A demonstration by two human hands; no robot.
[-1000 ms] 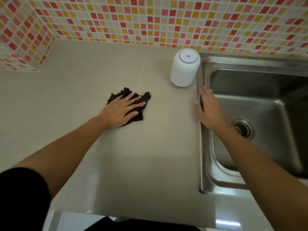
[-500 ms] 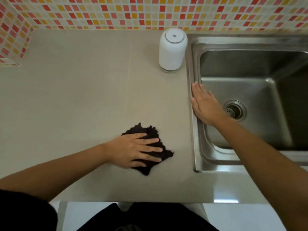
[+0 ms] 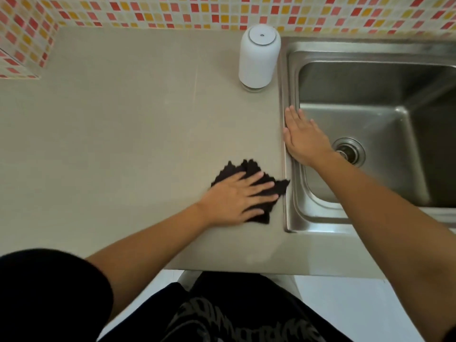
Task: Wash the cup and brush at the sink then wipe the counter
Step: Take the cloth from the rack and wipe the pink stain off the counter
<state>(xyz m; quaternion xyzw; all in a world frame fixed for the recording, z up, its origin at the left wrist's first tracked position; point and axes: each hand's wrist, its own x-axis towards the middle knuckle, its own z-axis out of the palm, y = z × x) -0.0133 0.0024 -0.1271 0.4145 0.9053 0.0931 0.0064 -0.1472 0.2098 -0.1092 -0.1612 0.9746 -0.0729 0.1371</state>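
Observation:
My left hand [image 3: 238,198] lies flat with spread fingers on a dark cloth [image 3: 249,169], pressing it onto the beige counter [image 3: 123,144] right beside the sink's left rim. The cloth's right corner touches that rim. My right hand [image 3: 303,137] rests flat, fingers straight, on the left rim of the steel sink [image 3: 370,218]. A white cup [image 3: 259,55] stands upside down on the counter at the back, next to the sink's far left corner. No brush is in view.
The sink basin holds only its drain [image 3: 349,150]. A tiled wall [image 3: 222,11] of red, orange and cream squares runs along the back and the left. The counter's front edge [image 3: 246,271] lies close to my body.
My left hand has slid the cloth from the counter's middle toward me and then right, up against the sink rim. My right hand has stayed on the rim.

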